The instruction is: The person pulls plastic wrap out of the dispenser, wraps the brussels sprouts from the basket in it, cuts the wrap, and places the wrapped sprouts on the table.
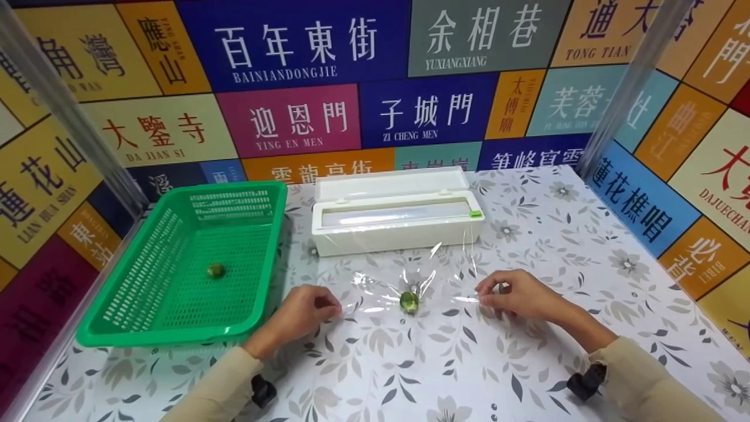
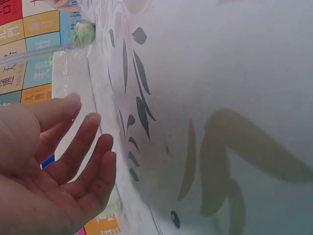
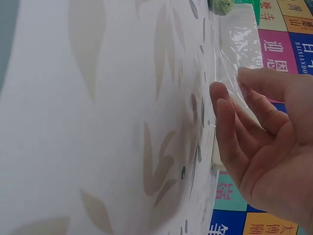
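A sheet of clear cling film (image 1: 375, 287) stretches from a white dispenser box (image 1: 398, 237) toward the person. On the film near its front edge sits a small green Brussels sprout (image 1: 409, 302), also seen in the left wrist view as a pale green ball (image 2: 84, 34). The left hand (image 1: 302, 313) pinches the film's left front corner between thumb and fingers. Opposite it, the right hand (image 1: 518, 293) pinches the right corner, with film running up to the thumb and index fingertips in the right wrist view. The sprout lies midway between the hands.
A green slotted basket (image 1: 272, 258) stands at the left, with another sprout (image 1: 215, 270) on its floor. The dispenser's lid (image 1: 389, 181) is raised, and a green slider (image 1: 475, 214) sits at its right end. A flower-patterned cloth (image 1: 504, 375) covers the table; sign-printed panels stand behind.
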`<state>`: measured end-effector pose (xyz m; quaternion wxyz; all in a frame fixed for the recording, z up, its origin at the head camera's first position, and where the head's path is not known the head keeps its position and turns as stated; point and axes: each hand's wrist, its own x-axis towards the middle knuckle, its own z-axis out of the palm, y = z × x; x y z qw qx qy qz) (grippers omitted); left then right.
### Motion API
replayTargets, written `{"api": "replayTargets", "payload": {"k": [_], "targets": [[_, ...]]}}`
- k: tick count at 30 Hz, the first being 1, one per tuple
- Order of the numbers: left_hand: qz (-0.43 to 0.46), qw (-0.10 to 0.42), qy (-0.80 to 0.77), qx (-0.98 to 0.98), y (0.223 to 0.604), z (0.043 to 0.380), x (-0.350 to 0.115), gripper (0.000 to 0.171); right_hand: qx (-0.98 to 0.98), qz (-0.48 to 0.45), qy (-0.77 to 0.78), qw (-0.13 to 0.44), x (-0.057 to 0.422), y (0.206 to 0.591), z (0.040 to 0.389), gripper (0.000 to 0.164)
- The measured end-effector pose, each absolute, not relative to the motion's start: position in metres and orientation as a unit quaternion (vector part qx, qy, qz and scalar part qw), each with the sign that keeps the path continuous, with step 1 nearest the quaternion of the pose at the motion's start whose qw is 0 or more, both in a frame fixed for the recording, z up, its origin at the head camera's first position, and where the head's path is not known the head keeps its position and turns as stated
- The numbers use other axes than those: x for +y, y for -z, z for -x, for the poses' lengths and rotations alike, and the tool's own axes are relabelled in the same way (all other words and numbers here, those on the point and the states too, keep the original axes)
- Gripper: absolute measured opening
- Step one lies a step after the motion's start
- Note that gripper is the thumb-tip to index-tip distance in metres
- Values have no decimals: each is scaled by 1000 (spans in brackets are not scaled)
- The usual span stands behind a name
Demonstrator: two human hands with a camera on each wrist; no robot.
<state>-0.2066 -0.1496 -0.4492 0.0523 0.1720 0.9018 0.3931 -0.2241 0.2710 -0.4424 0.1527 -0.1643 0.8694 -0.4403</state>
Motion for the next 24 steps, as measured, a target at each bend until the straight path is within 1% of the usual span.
{"api": "replayTargets", "payload": {"k": [4,7,16,24], "targets": [[-134,52,-414,899,452,210,-147,3,876,124,431,176,269,442,226,16],[-113,47,-422,898,455,212,-145,5,880,103,427,183,267,444,228,16],[-73,35,-391,917,457,215,-137,3,883,81,422,188,260,453,234,13],[-41,38,-365,929,456,216,-134,3,898,50,399,181,253,452,234,10]]}}
